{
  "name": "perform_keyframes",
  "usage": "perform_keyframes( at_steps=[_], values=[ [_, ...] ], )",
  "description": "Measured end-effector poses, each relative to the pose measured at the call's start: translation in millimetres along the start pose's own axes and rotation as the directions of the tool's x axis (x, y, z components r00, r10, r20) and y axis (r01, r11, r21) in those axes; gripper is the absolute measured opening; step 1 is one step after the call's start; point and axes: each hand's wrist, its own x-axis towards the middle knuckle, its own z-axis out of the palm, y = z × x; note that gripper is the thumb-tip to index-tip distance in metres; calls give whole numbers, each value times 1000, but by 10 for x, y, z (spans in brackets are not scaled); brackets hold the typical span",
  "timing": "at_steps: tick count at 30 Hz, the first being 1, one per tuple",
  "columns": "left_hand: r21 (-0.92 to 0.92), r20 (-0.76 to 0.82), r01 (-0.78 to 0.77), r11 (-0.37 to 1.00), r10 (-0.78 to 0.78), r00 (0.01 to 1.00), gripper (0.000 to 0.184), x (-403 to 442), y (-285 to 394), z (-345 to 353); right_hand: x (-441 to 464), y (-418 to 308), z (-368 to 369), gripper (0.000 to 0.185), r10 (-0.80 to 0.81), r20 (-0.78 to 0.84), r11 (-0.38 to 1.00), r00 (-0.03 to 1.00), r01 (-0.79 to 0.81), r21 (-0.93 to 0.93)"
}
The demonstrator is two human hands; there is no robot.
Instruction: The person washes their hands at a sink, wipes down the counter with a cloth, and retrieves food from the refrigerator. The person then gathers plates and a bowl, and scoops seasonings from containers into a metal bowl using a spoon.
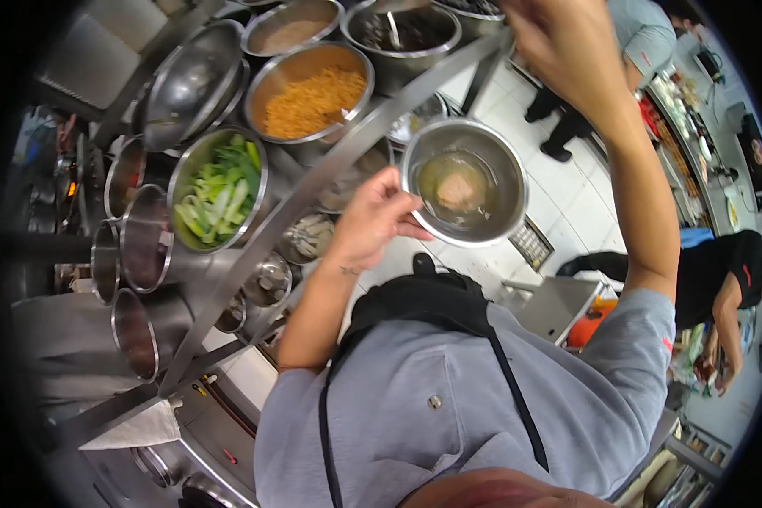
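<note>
My left hand [377,216] grips a round steel bowl [512,182] by its rim, thumb over the edge and fingers beneath. The bowl holds a yellowish, clear liquid, with a pale tan lump [457,191] in the middle. Raised at the top edge of the head view, my right hand [559,42] is blurred and partly cut off; its fingers cannot be made out. Close to it stands a steel bowl of dark contents [402,32]. Left of the held bowl, behind a metal rail [313,182], are a bowl of orange shreds [313,100] and one of chopped green onion [222,190].
Several steel containers [148,237] and stacked steel bowls [190,80] crowd the left. On the right, a co-worker in black [707,275] bends over a counter; another person in grey [643,34] stands at the top right. White floor tiles [559,186] lie below.
</note>
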Motion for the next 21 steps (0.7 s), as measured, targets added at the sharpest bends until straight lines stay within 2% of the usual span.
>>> perform_keyframes(
  at_steps=[1, 2, 3, 4, 5, 6, 7, 8, 10, 12, 14, 15, 16, 18, 19, 21],
  values=[
    [-16, -7, 7, 1000, -7, 1000, 8, -16, -17, -6, 182, 55, 205, 15, -38, -10, 998, 999, 39, 47],
    [-36, -10, 16, 999, -16, 1000, 8, -32, -36, -9, 383, -6, 341, 15, 65, 113, 992, 991, -77, 99],
    [-26, -19, 18, 1000, -18, 1000, 8, -47, -46, -9, 580, 18, 536, 15, -36, 161, 996, 986, 23, 85],
    [-18, -28, 24, 1000, -25, 999, 8, -70, -61, -10, 693, 42, 789, 15, -48, 224, 993, 973, 23, 112],
    [-6, -53, 29, 1000, -29, 998, 8, -98, -79, -13, 774, -15, 1063, 17, 0, 193, 999, 981, -7, 35],
    [-6, -55, 33, 999, -33, 998, 7, -126, -82, -9, 826, -4, 1244, 21, 10, 353, 1000, 936, -2, -24],
    [-18, -63, 22, 1000, -23, 998, 6, -156, -91, -3, 857, -13, 1376, 20, -92, 464, 988, 881, 140, -69],
    [-33, -72, 12, 999, -14, 997, 7, -187, -101, -7, 842, -40, 1509, 20, -101, 460, 987, 882, 148, -68],
    [-31, -77, 9, 999, -11, 997, 6, -239, -142, -63, 814, -131, 1724, 19, -59, 571, 996, 819, 84, -17],
    [-39, -81, 3, 999, -6, 997, 6, -265, -163, -102, 813, -105, 1780, 26, -78, 571, 997, 817, 60, 49],
    [-47, -77, 1, 999, -5, 997, 7, -283, -162, -128, 820, -69, 1770, 19, -8, 614, 978, 790, -120, 168],
    [-49, -77, -2, 999, -2, 997, 7, -287, -159, -134, 826, -35, 1768, 31, 14, 598, 962, 802, -174, 210],
    [-45, -83, -5, 999, 1, 997, 7, -284, -153, -138, 837, -43, 1737, 31, 14, 597, 963, 802, -172, 208],
    [-40, -82, -5, 999, 2, 997, 7, -270, -135, -144, 845, -45, 1666, 30, 54, 619, 905, 784, -300, 301],
    [-46, -84, -12, 999, 8, 996, 8, -270, -122, -150, 840, 1, 1735, 30, 59, 620, 906, 782, -303, 296],
    [-54, -83, -16, 998, 12, 996, 8, -266, -113, -165, 833, 134, 1945, 27, 112, 621, 803, 776, -439, 404]
  ],
)
